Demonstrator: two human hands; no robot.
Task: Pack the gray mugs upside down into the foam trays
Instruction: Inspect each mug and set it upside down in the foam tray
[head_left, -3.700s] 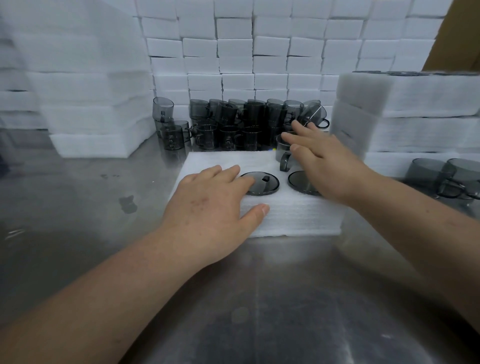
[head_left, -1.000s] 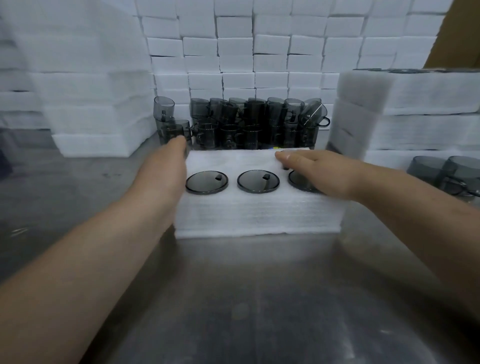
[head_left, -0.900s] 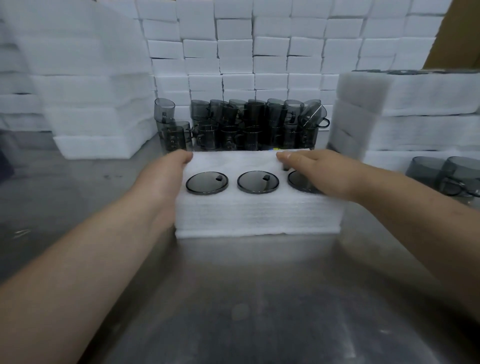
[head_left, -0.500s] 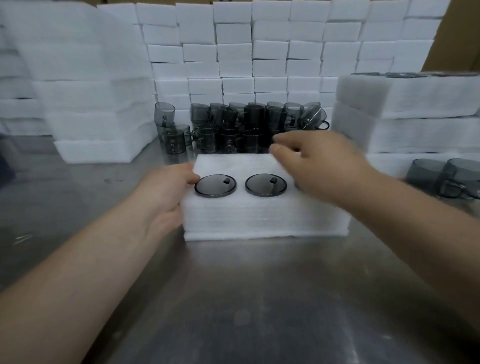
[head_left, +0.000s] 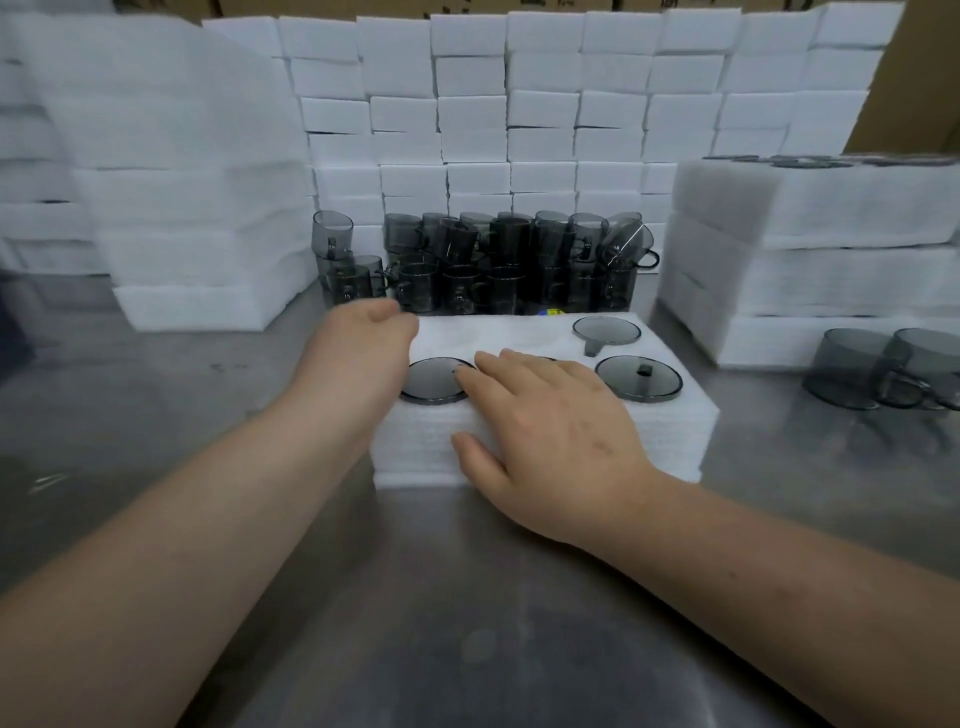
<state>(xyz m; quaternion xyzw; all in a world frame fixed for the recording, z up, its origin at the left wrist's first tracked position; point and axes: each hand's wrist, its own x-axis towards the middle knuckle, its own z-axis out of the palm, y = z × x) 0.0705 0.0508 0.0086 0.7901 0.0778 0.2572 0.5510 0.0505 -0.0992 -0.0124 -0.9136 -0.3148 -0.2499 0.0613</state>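
Packing progress: three inverted gray mugs (head_left: 638, 378) show base-up in the foam tray (head_left: 509, 332) at table centre. The back row looks mostly unfilled, so you are early, by my reckoning.
Right hand (head_left: 550, 415): flat, fingers straight, resting on the tray's front row; fingertips touch the front-left mug base (head_left: 434, 379); it grips nothing.
Left hand (head_left: 363, 348): at the tray's back-left corner, fingers curled; blurred, so you cannot tell whether it holds foam.
Loose stock (head_left: 493, 260): dark translucent mugs stacked just behind the tray; two spare mugs (head_left: 852, 369) sit well apart on your right.
Handling: likely glass, so smooth, breakable and light. Take each by body or handle and seat it rim-down gently. The foam is soft and yields.
Writing: none legible; the small yellow-blue tag (head_left: 550, 312) behind the tray is unreadable.
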